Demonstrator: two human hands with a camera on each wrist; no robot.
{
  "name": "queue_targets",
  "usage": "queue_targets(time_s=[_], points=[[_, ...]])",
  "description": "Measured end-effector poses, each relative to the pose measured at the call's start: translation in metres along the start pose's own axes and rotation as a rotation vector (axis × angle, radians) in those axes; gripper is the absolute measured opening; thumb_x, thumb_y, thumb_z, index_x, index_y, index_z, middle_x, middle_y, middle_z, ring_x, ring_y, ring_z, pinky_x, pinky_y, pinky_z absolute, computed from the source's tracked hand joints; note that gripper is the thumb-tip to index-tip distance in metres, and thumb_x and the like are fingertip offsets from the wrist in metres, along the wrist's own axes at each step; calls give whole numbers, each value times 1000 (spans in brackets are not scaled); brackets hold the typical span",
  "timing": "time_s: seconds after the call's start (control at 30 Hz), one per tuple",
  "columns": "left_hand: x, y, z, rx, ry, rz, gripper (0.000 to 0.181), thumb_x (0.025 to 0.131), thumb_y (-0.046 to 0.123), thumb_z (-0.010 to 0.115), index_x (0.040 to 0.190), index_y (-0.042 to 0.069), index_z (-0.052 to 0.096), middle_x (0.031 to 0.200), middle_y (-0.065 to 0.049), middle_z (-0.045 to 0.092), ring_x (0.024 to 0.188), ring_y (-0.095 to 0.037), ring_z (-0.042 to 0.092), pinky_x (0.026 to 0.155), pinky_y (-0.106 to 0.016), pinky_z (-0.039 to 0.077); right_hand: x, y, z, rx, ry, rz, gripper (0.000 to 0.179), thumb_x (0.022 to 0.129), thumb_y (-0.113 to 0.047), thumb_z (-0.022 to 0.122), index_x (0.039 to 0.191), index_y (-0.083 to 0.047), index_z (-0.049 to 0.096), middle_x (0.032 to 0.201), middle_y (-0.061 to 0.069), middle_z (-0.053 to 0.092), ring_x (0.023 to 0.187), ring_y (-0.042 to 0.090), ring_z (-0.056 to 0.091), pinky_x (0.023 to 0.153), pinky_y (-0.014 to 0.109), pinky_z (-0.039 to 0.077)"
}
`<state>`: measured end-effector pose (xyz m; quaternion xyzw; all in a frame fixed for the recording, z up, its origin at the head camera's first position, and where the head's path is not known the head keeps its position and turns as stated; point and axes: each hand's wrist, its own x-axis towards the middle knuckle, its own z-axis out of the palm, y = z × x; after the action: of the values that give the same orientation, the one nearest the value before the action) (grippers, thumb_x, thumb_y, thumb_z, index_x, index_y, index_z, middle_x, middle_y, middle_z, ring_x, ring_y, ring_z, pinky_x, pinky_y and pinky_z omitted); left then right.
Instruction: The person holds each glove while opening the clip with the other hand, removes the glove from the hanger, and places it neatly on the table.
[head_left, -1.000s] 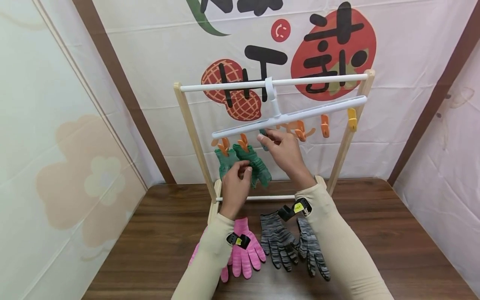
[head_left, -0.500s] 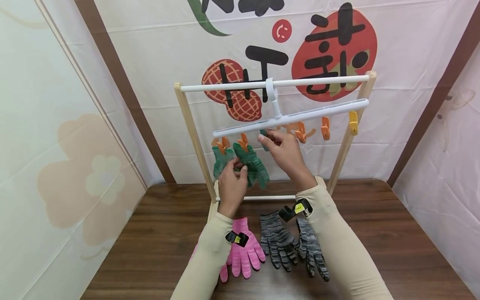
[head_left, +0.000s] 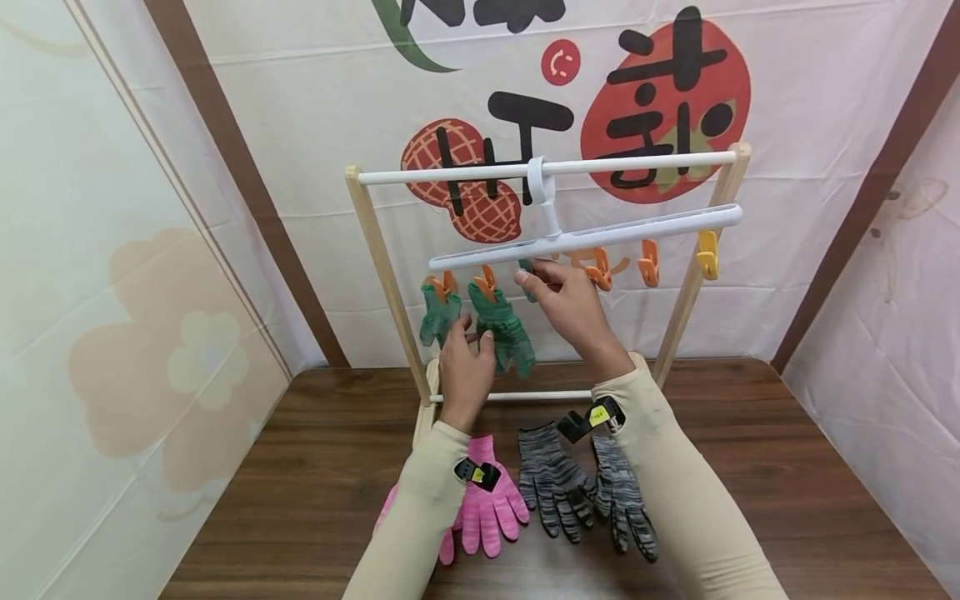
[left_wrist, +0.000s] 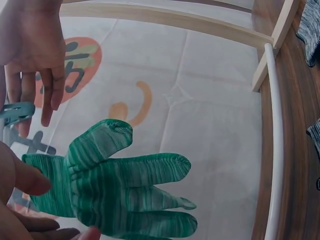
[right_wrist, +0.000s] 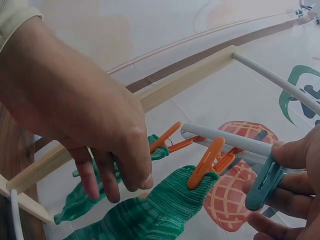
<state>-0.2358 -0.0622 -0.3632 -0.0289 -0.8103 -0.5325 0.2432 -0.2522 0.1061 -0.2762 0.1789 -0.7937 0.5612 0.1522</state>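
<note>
Two green knitted gloves, a nearer one [head_left: 507, 333] and a left one [head_left: 439, 315], hang by their cuffs from orange clothespins [right_wrist: 205, 164] on a white hanger [head_left: 637, 229]. My left hand [head_left: 467, 371] is at the gloves, its fingers loosely bent and thumb apart from them. In the left wrist view its thumb overlaps the cuff of a green glove [left_wrist: 105, 185]. Under the hanger's middle, my right hand [head_left: 573, 308] pinches a teal clothespin [right_wrist: 266, 184] between thumb and fingers.
The hanger hooks over the white rod [head_left: 450, 174] of a wooden stand [head_left: 386, 275]. Orange clothespins [head_left: 649, 263] and a yellow one [head_left: 707, 255] hang at right. Pink gloves [head_left: 491, 508] and grey-black gloves [head_left: 553, 483] lie on the brown table [head_left: 750, 500].
My left hand has shifted left from the nearer green glove, and the left glove has swung left. The hanger's right end has dropped slightly and its left end risen. My right hand stays put.
</note>
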Motion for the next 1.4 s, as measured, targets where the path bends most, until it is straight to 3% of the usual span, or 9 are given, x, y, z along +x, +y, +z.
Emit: queue_targets(time_s=[0.2, 0.43, 0.7, 0.93, 1.1, 1.4], points=[[6, -3, 1, -48, -26, -48, 55, 104, 19, 56, 153, 0, 39, 154, -19, 44, 139, -35, 46, 107, -52, 43, -1, 0, 0, -2, -13, 7, 49, 101, -37, 65, 141, -10, 61, 132, 9, 65, 112, 23, 64, 93, 47, 51], [14, -2, 1, -100, -45, -83, 51, 106, 17, 52, 153, 1, 40, 153, -17, 46, 140, -31, 45, 109, -49, 41, -2, 0, 0, -4, -16, 4, 49, 101, -37, 65, 141, -10, 61, 136, 10, 64, 116, 24, 63, 97, 48, 50], [15, -2, 2, -115, 41, -78, 38, 104, 14, 56, 141, 2, 55, 127, -17, 65, 120, -33, 60, 96, -49, 49, -2, 1, -1, -11, -26, -17, 49, 101, -36, 64, 142, -9, 60, 134, 10, 65, 116, 24, 64, 97, 48, 50], [16, -4, 2, -83, 109, -38, 23, 101, 16, 64, 118, 2, 67, 108, -15, 68, 102, -31, 63, 87, -47, 49, -3, 2, -1, -16, -31, -20, 51, 101, -35, 65, 143, -7, 58, 131, 11, 67, 116, 25, 64, 97, 47, 51], [14, -4, 1, -72, 114, -28, 14, 98, 15, 67, 104, 2, 66, 99, -15, 67, 94, -31, 61, 82, -45, 48, -3, 4, -2, 0, -28, -16, 51, 101, -35, 65, 143, -7, 58, 132, 11, 66, 118, 25, 63, 99, 47, 50], [9, -1, 0, -85, 92, 9, 14, 98, 16, 67, 100, 2, 65, 92, -13, 65, 86, -29, 59, 74, -39, 44, -4, 8, -4, 30, -15, -17, 47, 100, -37, 67, 137, -7, 64, 125, 9, 68, 114, 24, 63, 98, 48, 50]])
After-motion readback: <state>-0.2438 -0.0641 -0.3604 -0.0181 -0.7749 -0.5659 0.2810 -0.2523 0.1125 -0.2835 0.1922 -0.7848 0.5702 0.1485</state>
